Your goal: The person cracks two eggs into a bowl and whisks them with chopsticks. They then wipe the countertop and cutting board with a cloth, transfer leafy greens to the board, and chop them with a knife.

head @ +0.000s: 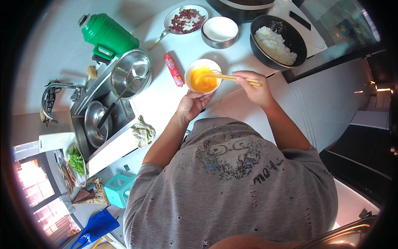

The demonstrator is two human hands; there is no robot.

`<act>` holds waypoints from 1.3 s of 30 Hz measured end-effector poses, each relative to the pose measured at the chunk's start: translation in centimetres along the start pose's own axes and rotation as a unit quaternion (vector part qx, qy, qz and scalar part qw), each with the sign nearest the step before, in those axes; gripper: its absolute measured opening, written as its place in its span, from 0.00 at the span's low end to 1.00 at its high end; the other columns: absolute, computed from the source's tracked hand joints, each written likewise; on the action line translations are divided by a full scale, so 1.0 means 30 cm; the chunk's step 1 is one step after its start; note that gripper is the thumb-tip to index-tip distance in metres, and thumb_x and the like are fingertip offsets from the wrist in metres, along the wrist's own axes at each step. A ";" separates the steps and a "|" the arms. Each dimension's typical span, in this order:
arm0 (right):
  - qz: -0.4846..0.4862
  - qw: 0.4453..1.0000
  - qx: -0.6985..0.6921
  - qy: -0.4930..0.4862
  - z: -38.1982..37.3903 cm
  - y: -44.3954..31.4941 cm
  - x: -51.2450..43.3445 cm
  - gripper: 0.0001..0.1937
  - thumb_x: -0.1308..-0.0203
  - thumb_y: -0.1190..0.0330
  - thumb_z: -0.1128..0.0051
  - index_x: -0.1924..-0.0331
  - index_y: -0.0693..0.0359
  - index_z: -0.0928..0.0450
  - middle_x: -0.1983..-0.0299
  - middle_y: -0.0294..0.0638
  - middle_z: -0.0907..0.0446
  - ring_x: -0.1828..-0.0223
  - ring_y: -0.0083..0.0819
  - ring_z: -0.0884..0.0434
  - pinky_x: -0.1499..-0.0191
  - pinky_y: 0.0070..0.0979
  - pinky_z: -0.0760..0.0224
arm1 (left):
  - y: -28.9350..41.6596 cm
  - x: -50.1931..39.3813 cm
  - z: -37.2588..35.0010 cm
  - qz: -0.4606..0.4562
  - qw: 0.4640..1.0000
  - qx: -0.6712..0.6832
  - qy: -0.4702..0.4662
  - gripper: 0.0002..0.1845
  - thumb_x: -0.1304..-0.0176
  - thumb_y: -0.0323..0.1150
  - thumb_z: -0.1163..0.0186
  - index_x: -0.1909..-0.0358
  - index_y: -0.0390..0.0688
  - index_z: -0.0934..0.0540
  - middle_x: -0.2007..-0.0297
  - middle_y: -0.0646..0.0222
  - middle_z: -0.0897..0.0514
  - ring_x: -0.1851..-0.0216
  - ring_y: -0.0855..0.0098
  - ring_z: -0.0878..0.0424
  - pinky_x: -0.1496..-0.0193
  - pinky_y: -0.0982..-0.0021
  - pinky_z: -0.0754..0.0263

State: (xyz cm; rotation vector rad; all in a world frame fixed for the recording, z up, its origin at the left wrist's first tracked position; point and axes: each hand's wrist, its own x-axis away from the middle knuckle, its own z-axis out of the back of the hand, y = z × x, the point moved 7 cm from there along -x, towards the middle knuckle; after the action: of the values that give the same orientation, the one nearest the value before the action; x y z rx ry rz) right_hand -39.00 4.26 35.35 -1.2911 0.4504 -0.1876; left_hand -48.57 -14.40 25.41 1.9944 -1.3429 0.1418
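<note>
My left hand point(194, 105) grips the lower rim and side of a small white bowl point(188, 69), which is tilted slightly. Inside the bowl is bright yellow beaten egg point(202, 81), streaked with swirls. My right hand point(255, 88) pinches a pair of wooden chopsticks point(226, 77) near their thick ends, and the tips dip into the egg. A sausage in a red printed wrapper point(173, 69) lies on the white counter point(161, 87) just left of the bowl.
Cooked rice point(275, 46) fills part of a black inner pot point(259, 56) at the right. White bowls point(220, 28) and a plate of red beans point(188, 20) stand behind. Leftward are a steel pot with a ladle point(119, 79), a green thermos point(107, 34), a sink point(115, 121) and a cloth point(143, 132).
</note>
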 end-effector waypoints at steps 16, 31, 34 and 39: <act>0.019 1.000 0.007 -0.016 0.030 -0.027 0.016 0.09 0.35 0.73 0.47 0.58 0.70 0.19 0.61 0.44 0.16 0.62 0.25 0.17 0.56 0.21 0.22 | 0.018 0.020 0.001 0.002 0.999 -0.004 0.045 0.29 0.43 0.22 0.45 0.38 0.42 0.40 0.45 0.56 0.26 0.45 0.59 0.23 0.40 0.63 0.28; -0.022 0.997 -0.070 0.004 0.025 -0.009 0.014 0.10 0.34 0.72 0.47 0.57 0.70 0.19 0.61 0.43 0.16 0.63 0.26 0.17 0.58 0.21 0.22 | 0.032 0.059 -0.012 0.012 0.999 -0.019 0.043 0.28 0.43 0.25 0.42 0.40 0.41 0.37 0.49 0.56 0.22 0.49 0.61 0.20 0.41 0.65 0.25; -0.028 0.998 -0.040 -0.033 0.011 -0.008 0.014 0.09 0.34 0.73 0.47 0.58 0.70 0.19 0.59 0.44 0.17 0.63 0.26 0.17 0.59 0.21 0.22 | 0.019 0.040 0.006 0.027 0.999 0.000 0.030 0.28 0.44 0.25 0.42 0.40 0.40 0.38 0.49 0.55 0.22 0.49 0.60 0.20 0.41 0.64 0.25; 0.078 0.995 0.025 0.050 0.048 -0.078 -0.001 0.06 0.39 0.74 0.41 0.62 0.68 0.18 0.64 0.43 0.16 0.65 0.27 0.18 0.62 0.23 0.25 | 0.013 0.021 0.029 0.036 0.999 -0.001 0.017 0.28 0.42 0.24 0.43 0.39 0.39 0.38 0.48 0.54 0.22 0.48 0.60 0.20 0.42 0.65 0.25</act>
State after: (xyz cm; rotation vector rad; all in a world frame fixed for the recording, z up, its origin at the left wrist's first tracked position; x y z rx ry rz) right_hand -38.14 4.91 37.89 -1.1960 0.6258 -0.1319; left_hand -48.87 -15.48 25.26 1.9348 -1.3930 0.2084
